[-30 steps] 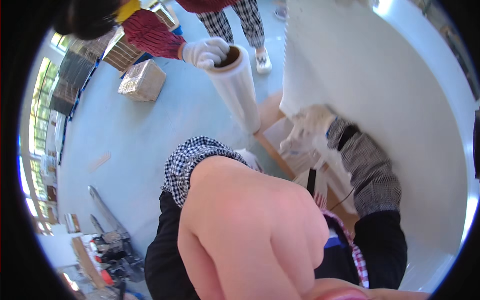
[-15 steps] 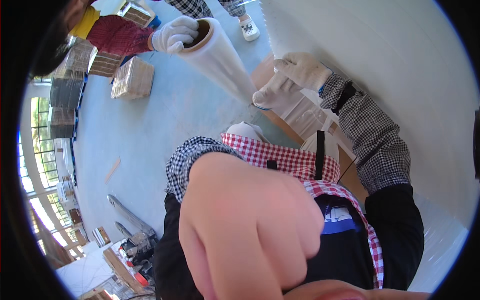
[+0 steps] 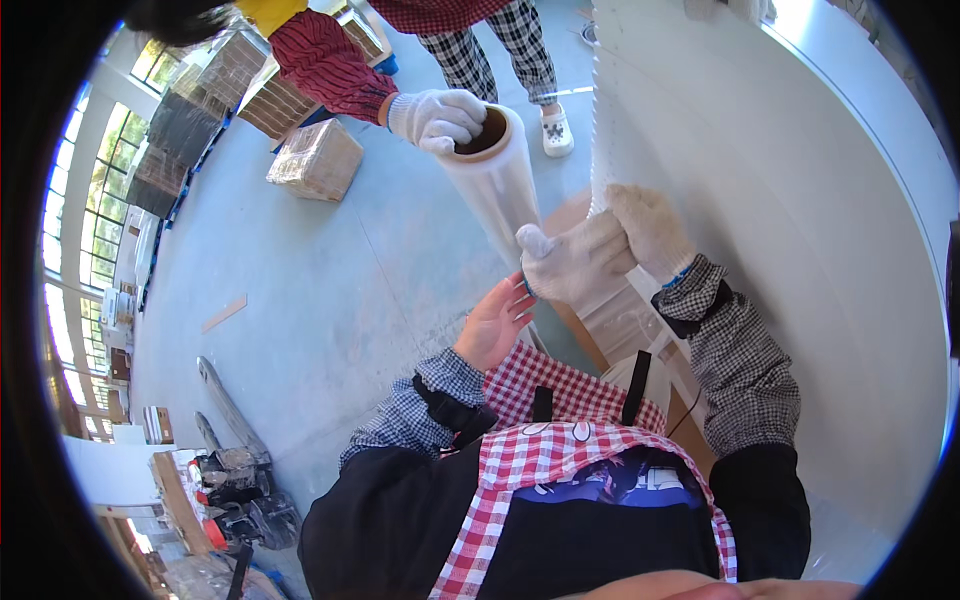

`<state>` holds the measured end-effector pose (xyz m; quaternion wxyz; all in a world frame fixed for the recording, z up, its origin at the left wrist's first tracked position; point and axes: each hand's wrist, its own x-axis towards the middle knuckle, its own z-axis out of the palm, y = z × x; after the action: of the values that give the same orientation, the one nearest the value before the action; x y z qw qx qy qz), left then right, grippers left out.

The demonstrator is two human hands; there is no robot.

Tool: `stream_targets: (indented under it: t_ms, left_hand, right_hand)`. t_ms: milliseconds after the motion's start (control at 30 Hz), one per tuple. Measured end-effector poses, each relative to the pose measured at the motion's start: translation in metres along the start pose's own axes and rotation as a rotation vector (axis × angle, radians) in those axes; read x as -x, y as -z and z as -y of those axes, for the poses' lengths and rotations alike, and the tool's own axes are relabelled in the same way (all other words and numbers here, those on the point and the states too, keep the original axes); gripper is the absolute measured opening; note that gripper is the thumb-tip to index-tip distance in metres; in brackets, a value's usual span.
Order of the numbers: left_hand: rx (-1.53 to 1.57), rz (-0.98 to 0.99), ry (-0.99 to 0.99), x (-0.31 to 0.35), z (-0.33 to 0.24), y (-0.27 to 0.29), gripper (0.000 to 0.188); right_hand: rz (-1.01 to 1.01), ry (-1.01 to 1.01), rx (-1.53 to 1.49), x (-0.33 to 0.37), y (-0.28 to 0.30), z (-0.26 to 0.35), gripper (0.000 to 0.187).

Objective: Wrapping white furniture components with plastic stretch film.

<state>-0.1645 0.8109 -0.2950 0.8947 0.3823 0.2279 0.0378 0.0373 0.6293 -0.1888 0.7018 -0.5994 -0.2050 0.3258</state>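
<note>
My left hand (image 3: 495, 325) is bare, with its fingers stretched out and apart. Its fingertips lie at the blue-edged cuff of a white knit work glove (image 3: 575, 262); whether they touch it I cannot tell. My right hand (image 3: 652, 232), in a similar glove, is closed on the finger end of that loose glove. Just beyond stands a tall roll of clear stretch film (image 3: 492, 190), tilted, its lower end hidden behind the glove. A co-worker's gloved hand (image 3: 440, 118) grips the rim of its cardboard core.
A large white panel-like surface (image 3: 780, 220) with a jagged film edge rises along my right. Cardboard (image 3: 580, 335) lies below my hands. Wrapped boxes (image 3: 317, 160) stand on the floor at far left, and a pallet jack (image 3: 240, 480) at near left. The co-worker's legs (image 3: 520, 55) are beyond the roll.
My bare left hand has gone from close in front of my chest, fingers curled, out to the loose glove's cuff, fingers extended. My right hand keeps hold of the glove. The view has shifted.
</note>
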Motion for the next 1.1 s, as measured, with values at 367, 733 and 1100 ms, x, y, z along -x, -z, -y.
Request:
stream_targets:
  t_ms: [367, 733, 1100]
  left_hand:
    - [0.258, 0.327, 0.442, -0.022, 0.008, 0.024, 0.039]
    - [-0.168, -0.215, -0.112, 0.018, -0.023, -0.025, 0.027]
    - [-0.457, 0.005, 0.16, 0.044, 0.005, -0.045, 0.076]
  right_hand:
    - [-0.036, -0.003, -0.013, -0.01, 0.003, -0.002, 0.036]
    - [-0.078, 0.692, 0.715, 0.048, -0.043, 0.011, 0.035]
    - [0.382, -0.081, 1.057, 0.052, -0.059, -0.068, 0.058]
